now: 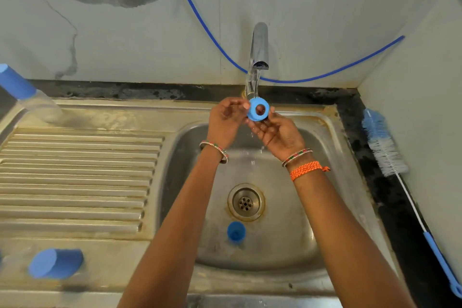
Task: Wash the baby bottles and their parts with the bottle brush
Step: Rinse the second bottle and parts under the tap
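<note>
Blue ring (258, 109) held under the tap (257, 57), over the far edge of the basin (287, 232); its central hole faces the camera, axis roughly toward the viewer. Water flow is hard to make out; drips fall below. The ring sits between both hands: left hand (226, 120) pinches its left edge with fingertips, right hand (277, 132) cradles it from below, fingers curled under. Blue cap (236, 232) lies near the drain (246, 202). Brush (385, 147) lies on the right ledge, its long axis running toward the viewer, handle end cut off. Bottle (27, 94) at left is partly cut off.
</note>
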A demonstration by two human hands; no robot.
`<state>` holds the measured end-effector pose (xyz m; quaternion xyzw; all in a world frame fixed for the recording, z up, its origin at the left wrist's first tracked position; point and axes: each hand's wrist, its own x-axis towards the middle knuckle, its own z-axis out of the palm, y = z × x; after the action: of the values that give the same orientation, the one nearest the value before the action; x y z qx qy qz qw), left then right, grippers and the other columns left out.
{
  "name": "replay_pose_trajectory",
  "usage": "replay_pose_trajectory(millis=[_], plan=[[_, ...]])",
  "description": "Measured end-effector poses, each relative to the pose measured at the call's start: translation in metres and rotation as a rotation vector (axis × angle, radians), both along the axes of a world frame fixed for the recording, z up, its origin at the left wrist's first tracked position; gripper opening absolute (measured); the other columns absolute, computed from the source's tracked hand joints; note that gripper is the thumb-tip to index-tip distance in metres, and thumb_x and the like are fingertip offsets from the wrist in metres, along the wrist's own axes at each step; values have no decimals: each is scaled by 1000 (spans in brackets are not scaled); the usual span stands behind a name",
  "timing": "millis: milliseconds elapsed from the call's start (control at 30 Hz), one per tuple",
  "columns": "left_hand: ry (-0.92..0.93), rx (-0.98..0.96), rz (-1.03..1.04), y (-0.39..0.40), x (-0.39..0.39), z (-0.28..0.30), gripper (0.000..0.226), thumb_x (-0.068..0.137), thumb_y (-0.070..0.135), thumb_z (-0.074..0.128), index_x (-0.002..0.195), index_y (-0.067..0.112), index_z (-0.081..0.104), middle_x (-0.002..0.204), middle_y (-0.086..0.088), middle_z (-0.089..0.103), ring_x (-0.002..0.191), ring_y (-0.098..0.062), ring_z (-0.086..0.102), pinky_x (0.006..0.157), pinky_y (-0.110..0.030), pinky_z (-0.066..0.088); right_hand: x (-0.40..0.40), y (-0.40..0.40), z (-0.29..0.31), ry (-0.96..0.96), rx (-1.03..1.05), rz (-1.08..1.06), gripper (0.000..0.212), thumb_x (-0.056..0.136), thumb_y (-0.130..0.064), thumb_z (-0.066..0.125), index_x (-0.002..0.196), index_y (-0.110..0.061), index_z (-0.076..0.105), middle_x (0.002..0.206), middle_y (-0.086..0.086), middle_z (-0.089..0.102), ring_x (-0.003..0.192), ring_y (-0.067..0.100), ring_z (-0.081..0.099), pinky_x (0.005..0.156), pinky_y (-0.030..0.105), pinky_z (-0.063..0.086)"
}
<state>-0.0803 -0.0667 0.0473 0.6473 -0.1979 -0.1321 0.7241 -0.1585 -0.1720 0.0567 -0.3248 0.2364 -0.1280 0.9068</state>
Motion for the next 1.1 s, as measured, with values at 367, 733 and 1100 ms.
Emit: replay_pose_trajectory(millis=[367, 733, 1100], plan=[[100, 127, -285, -1, -3, 16, 4, 92, 8, 57, 92, 11, 60, 85, -5, 62, 72, -9, 62, 68, -24, 55, 29, 1, 13, 79, 41, -128, 20, 93, -15, 40, 80, -5, 51, 73, 10, 49, 67, 21, 50, 65, 31, 43], [-8, 160, -178, -5, -7, 14, 8, 87, 6, 65, 94, 6, 61, 78, -5, 64, 69, -10, 62, 66, -19, 54, 23, 12, 20, 199, -59, -116, 25, 100, -22, 41, 86, -6, 54, 80, 13, 58, 72, 21, 57, 66, 32, 49], [190, 147, -156, 61, -38, -3, 35, 84, -14, 57, 113, 5, 57, 100, -5, 65, 82, -8, 61, 65, -20, 53, -14, 34, 1, 426, -893, 14, 41, 76, -22, 78, 106, -1, 61, 103, 15, 67, 91, 24, 66, 75, 30, 57]])
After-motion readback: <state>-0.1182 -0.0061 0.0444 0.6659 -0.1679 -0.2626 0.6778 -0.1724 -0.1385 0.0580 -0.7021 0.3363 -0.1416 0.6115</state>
